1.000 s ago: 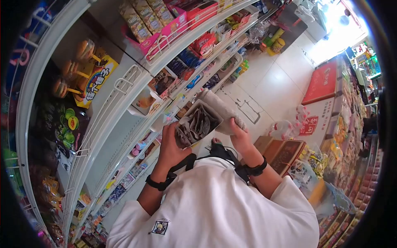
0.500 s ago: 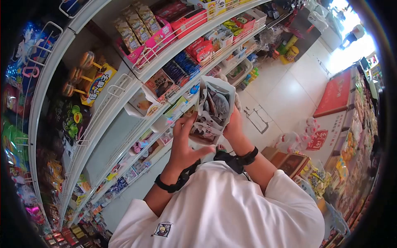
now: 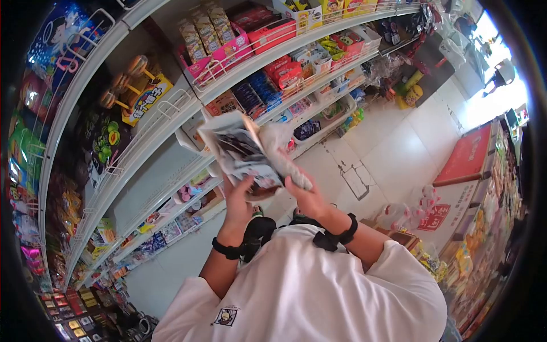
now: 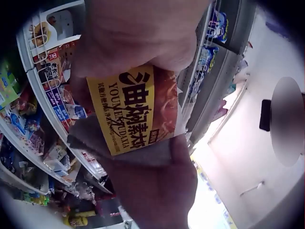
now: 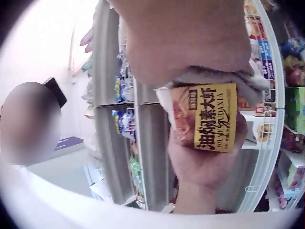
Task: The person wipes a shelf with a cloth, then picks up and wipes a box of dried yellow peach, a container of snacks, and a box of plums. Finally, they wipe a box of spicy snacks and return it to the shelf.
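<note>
In the head view, an open-topped snack box [image 3: 222,121] is tilted in front of the shelves, with several packets [image 3: 242,151] showing inside. Its yellow printed front [image 4: 138,109] carries a picture of food and faces the wrist cameras. My left hand [image 3: 236,202] grips the box near its lower end, with the thumb over the edge. A greyish cloth [image 3: 279,148] lies along the box's right side. My right hand [image 3: 310,199] holds that cloth against the box, thumb on top. The right wrist view shows the cloth [image 5: 200,76] bunched under the right hand, along the box's edge.
White wire-fronted shelves [image 3: 154,196] curve along the left, stocked with a pink carton [image 3: 228,57] and a yellow lollipop display [image 3: 147,100]. Red [image 3: 467,154] and white cartons [image 3: 444,205] stand on the right beside a tiled floor [image 3: 393,137].
The box first turned upright and moved right, hiding most of the cloth, then swung left toward the shelves and tilted. The cloth shows again on its right side. Both hands moved with it.
</note>
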`<action>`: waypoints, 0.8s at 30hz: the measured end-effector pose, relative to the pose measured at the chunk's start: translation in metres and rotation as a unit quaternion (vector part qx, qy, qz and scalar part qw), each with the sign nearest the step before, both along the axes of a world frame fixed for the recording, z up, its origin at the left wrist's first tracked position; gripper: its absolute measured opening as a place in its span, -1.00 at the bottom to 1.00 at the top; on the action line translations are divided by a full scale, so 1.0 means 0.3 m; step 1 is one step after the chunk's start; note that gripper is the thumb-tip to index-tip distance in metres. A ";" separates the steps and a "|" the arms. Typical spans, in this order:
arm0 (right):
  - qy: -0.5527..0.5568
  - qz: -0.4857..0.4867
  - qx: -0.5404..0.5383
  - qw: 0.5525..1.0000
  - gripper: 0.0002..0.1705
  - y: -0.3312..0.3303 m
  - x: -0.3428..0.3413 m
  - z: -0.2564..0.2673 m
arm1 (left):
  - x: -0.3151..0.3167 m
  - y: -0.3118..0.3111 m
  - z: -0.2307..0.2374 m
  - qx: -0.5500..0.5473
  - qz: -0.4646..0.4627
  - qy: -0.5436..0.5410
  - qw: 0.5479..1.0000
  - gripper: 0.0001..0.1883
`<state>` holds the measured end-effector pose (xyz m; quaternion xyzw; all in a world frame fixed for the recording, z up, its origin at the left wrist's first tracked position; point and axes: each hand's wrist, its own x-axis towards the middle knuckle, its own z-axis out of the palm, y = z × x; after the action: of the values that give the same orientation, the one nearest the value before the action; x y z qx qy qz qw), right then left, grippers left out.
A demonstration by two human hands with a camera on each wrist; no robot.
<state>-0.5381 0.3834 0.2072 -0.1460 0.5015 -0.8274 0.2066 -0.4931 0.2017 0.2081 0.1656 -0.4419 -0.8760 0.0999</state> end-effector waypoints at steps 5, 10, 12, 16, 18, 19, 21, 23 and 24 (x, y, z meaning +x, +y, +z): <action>0.150 0.108 0.048 0.982 -0.35 0.081 0.049 0.014 | 0.013 -0.036 0.036 -0.050 -0.046 0.023 0.997 -0.25; 0.197 -0.001 0.085 0.977 -0.35 0.053 -0.034 0.075 | 0.075 0.043 0.005 0.032 -0.069 -0.020 0.997 -0.27; 0.186 -0.029 0.060 0.980 -0.36 0.025 -0.077 0.068 | 0.099 0.063 0.001 0.029 -0.074 -0.015 0.997 -0.31; 0.133 -0.038 -0.013 0.990 -0.39 0.002 -0.116 0.060 | 0.115 0.046 -0.016 0.062 -0.081 0.014 0.995 -0.38; 0.113 -0.029 -0.059 0.991 -0.41 -0.005 -0.105 0.074 | 0.114 0.040 -0.020 0.052 -0.071 0.009 0.996 -0.39; 0.082 -0.021 -0.105 0.991 -0.42 -0.008 -0.096 0.077 | 0.112 0.039 -0.015 0.065 -0.049 0.012 0.997 -0.40; 0.060 0.005 -0.069 0.996 -0.42 -0.012 -0.061 0.034 | 0.108 0.043 -0.016 0.091 0.007 -0.007 0.996 -0.43; 0.037 0.031 -0.032 0.998 -0.42 0.003 -0.018 -0.001 | 0.072 0.038 -0.037 0.068 0.048 0.009 0.997 -0.54; 0.119 0.046 0.012 0.992 -0.42 0.025 0.000 0.001 | 0.053 0.038 -0.034 0.044 0.087 0.027 0.995 -0.64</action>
<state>-0.5380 0.3910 0.2074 -0.2641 0.5250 -0.7878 0.1846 -0.4772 0.2131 0.1979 0.1838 -0.3837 -0.8869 0.1798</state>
